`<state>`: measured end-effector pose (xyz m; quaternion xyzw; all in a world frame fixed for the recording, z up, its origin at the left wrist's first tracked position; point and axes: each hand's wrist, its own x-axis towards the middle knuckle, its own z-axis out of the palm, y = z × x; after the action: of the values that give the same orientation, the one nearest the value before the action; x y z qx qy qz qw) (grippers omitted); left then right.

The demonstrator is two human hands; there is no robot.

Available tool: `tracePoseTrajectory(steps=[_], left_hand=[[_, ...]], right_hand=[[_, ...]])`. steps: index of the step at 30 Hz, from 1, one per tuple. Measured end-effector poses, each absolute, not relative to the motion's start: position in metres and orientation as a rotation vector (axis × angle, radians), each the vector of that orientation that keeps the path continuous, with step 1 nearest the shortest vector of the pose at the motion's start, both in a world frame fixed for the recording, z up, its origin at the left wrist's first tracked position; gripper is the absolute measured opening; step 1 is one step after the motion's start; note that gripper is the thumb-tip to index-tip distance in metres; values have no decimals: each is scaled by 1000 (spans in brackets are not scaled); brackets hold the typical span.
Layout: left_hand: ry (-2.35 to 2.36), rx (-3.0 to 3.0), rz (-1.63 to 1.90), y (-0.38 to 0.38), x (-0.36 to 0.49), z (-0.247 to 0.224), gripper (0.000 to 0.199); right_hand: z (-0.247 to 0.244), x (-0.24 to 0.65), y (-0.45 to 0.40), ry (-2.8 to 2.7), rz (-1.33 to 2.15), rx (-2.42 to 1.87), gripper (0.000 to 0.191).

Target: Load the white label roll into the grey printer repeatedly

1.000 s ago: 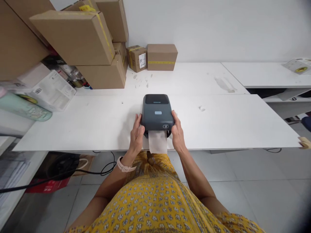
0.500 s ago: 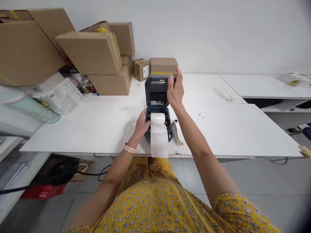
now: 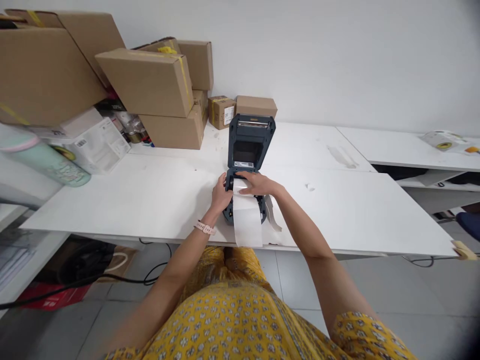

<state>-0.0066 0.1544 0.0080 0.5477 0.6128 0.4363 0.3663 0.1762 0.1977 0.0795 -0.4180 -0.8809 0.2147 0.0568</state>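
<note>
A dark blue-grey label printer (image 3: 250, 142) stands on the white table with its lid raised. Inside its base lies a white label roll (image 3: 240, 185), and a strip of labels (image 3: 247, 225) runs from it over the table's front edge. My left hand (image 3: 221, 194) grips the left side of the printer base, thumb on the inner rim. Over the roll rests my right hand (image 3: 257, 183), fingers apart and touching it from the right. A torn strip of backing paper (image 3: 273, 215) lies against the printer's right side.
Cardboard boxes (image 3: 146, 80) are stacked at the back left, with two smaller ones (image 3: 256, 106) behind the printer. A mint bottle (image 3: 56, 162) and a white box (image 3: 99, 147) are at the left. Scrap paper (image 3: 309, 187) lies right of the printer on the table (image 3: 356, 210).
My right hand has left the raised lid and come down onto the label roll. The left hand stays at the base's left side. The view has shifted slightly.
</note>
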Motion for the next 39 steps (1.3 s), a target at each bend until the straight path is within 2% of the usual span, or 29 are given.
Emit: tracePoseTrajectory(steps=[6, 11, 16, 21, 24, 26, 32, 36, 39], left_hand=[[1662, 1404, 1083, 149, -5, 15, 85], [1667, 1491, 1052, 148, -6, 18, 91], [1683, 1479, 1036, 147, -5, 21, 95], [1693, 1493, 1014, 144, -5, 24, 92], [1685, 1492, 1042, 144, -5, 21, 90], [1679, 1480, 1075, 145, -4, 18, 88], [1705, 1460, 1078, 148, -3, 15, 85], [1708, 1469, 1066, 148, -3, 16, 84], [1693, 1458, 1073, 148, -4, 17, 85]], right_hand=[[72, 169, 219, -2762, 809, -1285, 93], [66, 162, 224, -2790, 750, -1400, 109], [71, 167, 228, -2727, 895, -1190, 117], [115, 215, 204, -2435, 1160, -828, 116], [135, 269, 170, -2091, 1060, -944, 122], [135, 305, 147, -1871, 972, -1102, 118], [68, 367, 126, -1583, 1026, -1315, 113], [8, 370, 144, -1532, 1044, -1284, 108], [-15, 367, 154, -1470, 1034, -1287, 110]])
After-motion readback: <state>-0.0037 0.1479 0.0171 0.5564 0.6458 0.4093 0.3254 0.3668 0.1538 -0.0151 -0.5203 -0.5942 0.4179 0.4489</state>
